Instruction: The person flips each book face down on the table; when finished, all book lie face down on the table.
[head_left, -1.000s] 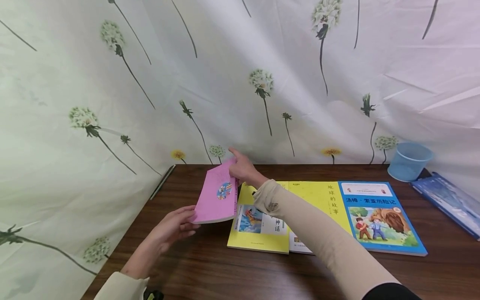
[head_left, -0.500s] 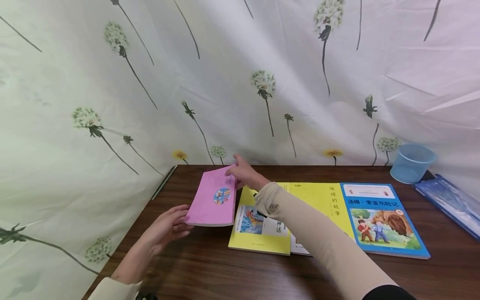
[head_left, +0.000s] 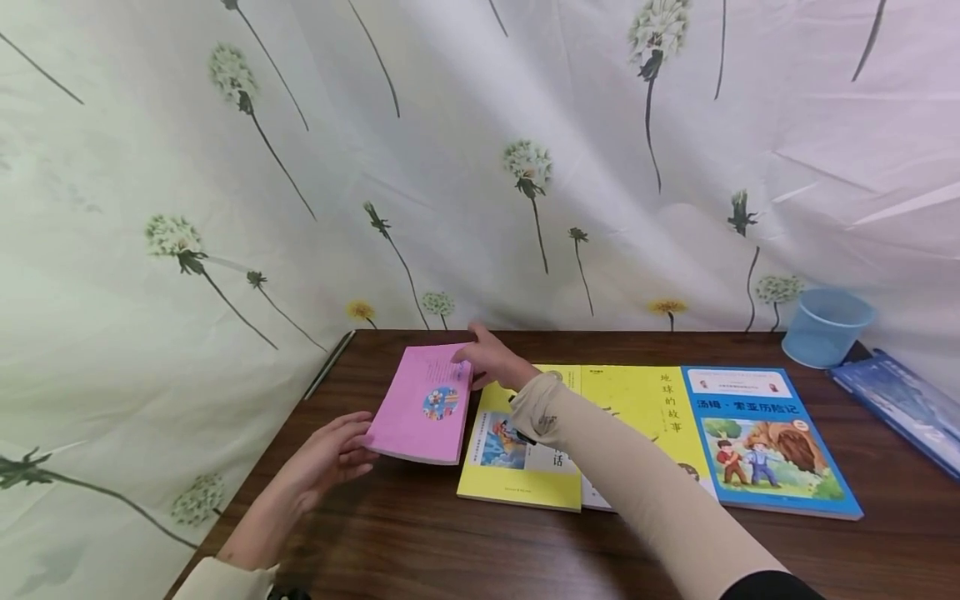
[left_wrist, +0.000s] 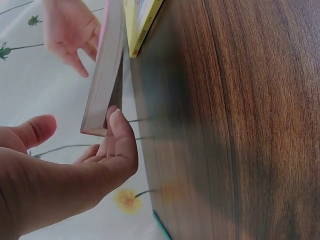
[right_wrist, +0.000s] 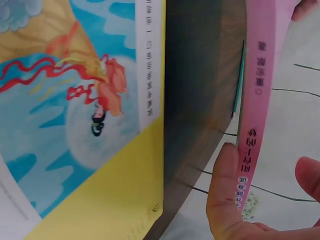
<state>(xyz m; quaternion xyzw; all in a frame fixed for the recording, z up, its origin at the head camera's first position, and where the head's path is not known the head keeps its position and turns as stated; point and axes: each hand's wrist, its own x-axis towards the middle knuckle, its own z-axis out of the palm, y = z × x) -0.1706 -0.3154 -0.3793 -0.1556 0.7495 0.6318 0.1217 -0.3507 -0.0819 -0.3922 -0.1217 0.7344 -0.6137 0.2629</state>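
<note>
A pink paperback book (head_left: 423, 404) is raised at a slant over the table's left part, its back cover up. Under its near left corner lie the fingers of my left hand (head_left: 330, 458); in the left wrist view the thumb (left_wrist: 40, 131) stands apart from the book. My right hand (head_left: 495, 358) is at the far right edge. In the right wrist view one finger (right_wrist: 223, 185) touches the pink spine from below, and the thumb stands off from the cover. Beside the book lies a yellow book (head_left: 517, 487) with a picture cover, partly under my right forearm.
A second yellow book (head_left: 630, 383) and a blue picture book (head_left: 768, 404) continue the row rightward. At the back right stand a light blue bin (head_left: 825, 329) and a dark blue book (head_left: 900, 408). A dandelion-print cloth (head_left: 450, 167) hangs behind the brown table (head_left: 420, 533).
The pink book has come down and slightly left, lying flatter than before. Both hands moved with it: the left a little leftward, the right lower.
</note>
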